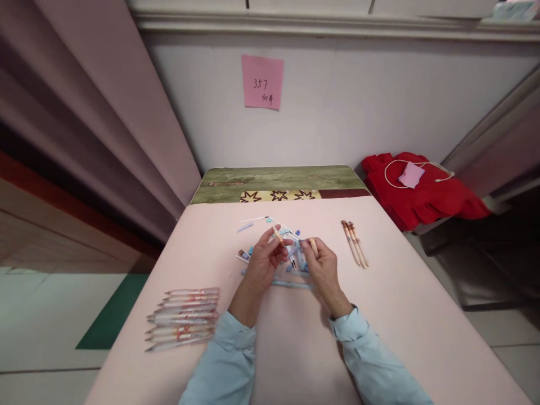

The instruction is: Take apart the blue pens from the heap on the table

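Observation:
My left hand [262, 263] is closed on a cream pen barrel piece [277, 235], which tilts up between thumb and fingers. A little to its right, my right hand [324, 269] pinches a second short cream pen piece [314, 247]. Beneath and between the hands lies a loose pile of pen parts: white ink refills [255, 219], light blue barrels [291, 284] and small blue bits [297, 232]. A brown-and-blue pen part [243, 255] rests beside my left hand. The fingers hide part of the pile.
Several pens with reddish patterns [183, 320] lie side by side at the left of the pale pink table [295, 349]. Several brown-topped cream pens [354, 243] lie at the right. Beyond the table's right edge are a red cloth [439, 205] and a white cable [392, 174]. A wall [329, 112] stands behind.

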`<state>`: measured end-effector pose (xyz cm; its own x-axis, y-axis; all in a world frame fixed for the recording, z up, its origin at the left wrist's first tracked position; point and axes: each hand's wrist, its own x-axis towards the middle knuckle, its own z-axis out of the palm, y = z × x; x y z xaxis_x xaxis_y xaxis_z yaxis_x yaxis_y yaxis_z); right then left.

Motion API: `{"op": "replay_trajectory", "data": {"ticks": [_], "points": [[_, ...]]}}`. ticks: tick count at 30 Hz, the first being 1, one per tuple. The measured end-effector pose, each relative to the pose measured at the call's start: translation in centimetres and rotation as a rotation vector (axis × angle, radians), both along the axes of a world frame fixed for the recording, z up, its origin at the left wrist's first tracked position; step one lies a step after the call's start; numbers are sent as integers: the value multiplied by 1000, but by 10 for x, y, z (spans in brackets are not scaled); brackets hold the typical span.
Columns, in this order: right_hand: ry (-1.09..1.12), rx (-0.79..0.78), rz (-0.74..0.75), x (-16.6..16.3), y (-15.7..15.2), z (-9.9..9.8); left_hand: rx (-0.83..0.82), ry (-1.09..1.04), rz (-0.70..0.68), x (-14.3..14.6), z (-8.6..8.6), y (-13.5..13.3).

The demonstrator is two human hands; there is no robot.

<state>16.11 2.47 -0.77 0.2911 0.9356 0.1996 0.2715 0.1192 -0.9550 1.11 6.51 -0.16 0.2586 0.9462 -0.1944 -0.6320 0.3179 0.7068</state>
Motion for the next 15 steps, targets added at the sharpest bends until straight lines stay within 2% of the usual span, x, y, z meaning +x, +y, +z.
{"op": "replay_trajectory", "data": {"ticks": [4,8,11,15], "points": [[178,-5,80,-4,-2,1,-146,-110,-18,12,-3,-4],[228,-31,112,-6,-3,0,-274,-223,-10,16,-6,-4],[238,-12,102,-5,-5,1,-264,-239,-20,17,-6,-6],[258,18,105,-4,-6,4,-146,-130,-14,19,-1,-9]]}}
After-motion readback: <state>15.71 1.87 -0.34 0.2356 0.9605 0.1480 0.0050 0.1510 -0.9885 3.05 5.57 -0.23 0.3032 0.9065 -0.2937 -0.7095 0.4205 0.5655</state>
